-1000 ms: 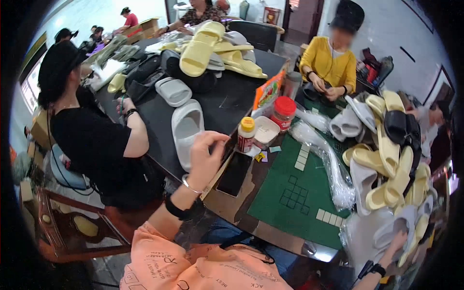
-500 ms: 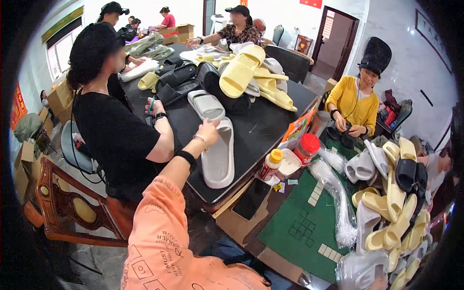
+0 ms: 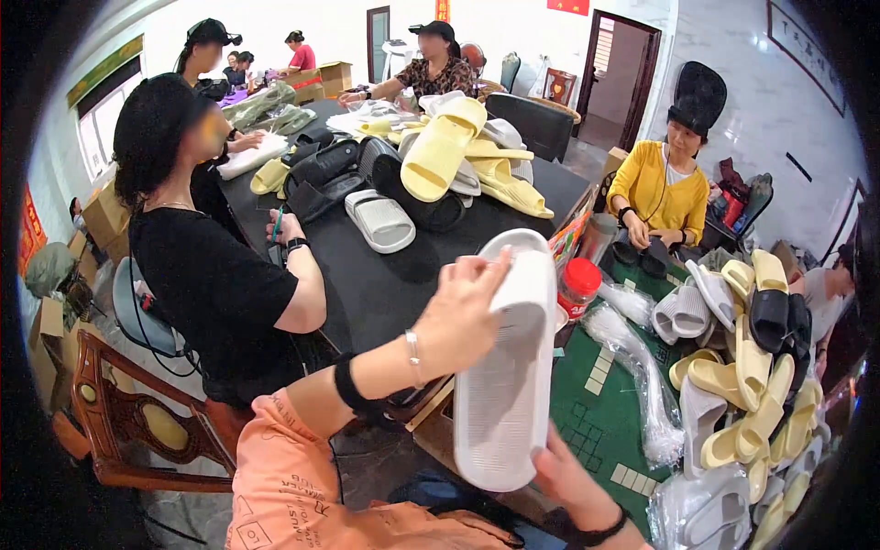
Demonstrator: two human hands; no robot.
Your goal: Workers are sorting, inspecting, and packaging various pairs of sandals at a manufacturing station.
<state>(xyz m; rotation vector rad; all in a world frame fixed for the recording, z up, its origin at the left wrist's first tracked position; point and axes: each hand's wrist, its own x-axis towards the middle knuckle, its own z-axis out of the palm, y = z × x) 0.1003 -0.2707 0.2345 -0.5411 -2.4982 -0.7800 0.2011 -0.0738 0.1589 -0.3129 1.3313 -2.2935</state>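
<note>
A light grey slide slipper (image 3: 502, 417) is held up in front of me, tilted, with its ribbed footbed facing me. My left hand (image 3: 461, 314) grips its upper end, the fingers closed over the strap area. At the lower right edge, near the heel, my right hand (image 3: 570, 472) holds it too, some of its fingers hidden. Another light grey slide slipper (image 3: 380, 223) lies on the black table (image 3: 330, 293) beyond. Behind it is a pile of slippers, with a yellow slipper (image 3: 438, 156) on top and black slippers (image 3: 325, 179) to the left.
A green mat (image 3: 577, 385) to my right bears clear plastic bags (image 3: 637, 367) and a red-lidded jar (image 3: 579, 286). Yellow, grey and black slippers (image 3: 747, 394) are heaped at the right edge. A person in black (image 3: 206, 247) stands at left; a person in yellow (image 3: 660, 188) works at right.
My left hand has lifted the grey slipper off the black table and brought it nearer, to the right. My right hand has come into view and taken hold of its heel end.
</note>
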